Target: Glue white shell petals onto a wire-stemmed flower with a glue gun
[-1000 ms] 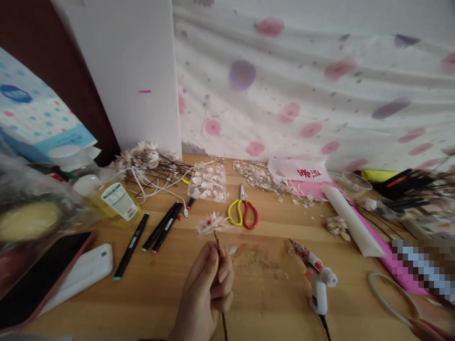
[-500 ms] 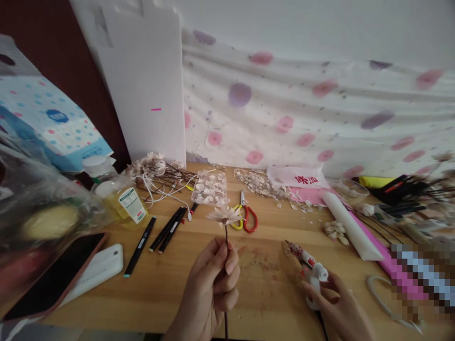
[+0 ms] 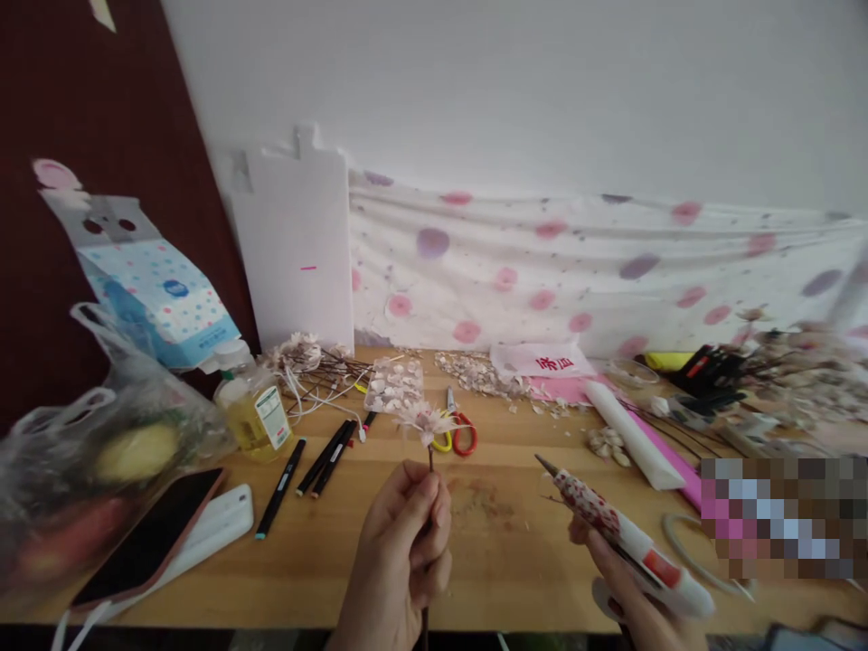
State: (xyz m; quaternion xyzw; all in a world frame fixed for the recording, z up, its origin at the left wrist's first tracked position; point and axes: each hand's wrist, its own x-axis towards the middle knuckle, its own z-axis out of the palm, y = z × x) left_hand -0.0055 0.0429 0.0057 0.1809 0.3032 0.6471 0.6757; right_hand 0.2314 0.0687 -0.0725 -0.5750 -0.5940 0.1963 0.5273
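Pinched in my left hand is the thin dark stem of a pale handmade flower, whose blossom points up above my fingers. My right hand is wrapped round a white glue gun with red speckles and a red patch; its nozzle points up and left, apart from the flower. Behind the blossom lie scissors with one red and one yellow handle loop. A clear tray of pale petals sits farther back, beside loose petals heaped on the table.
Several markers lie left of my hands, near a phone, a white power bank and a bottle of yellow liquid. Finished flowers rest behind them. To the right are a white roll and a petal cluster.
The glue gun has turned in my right hand, so its side now faces me and its body slants down to the right. The flower tilts slightly, and the view has lifted.
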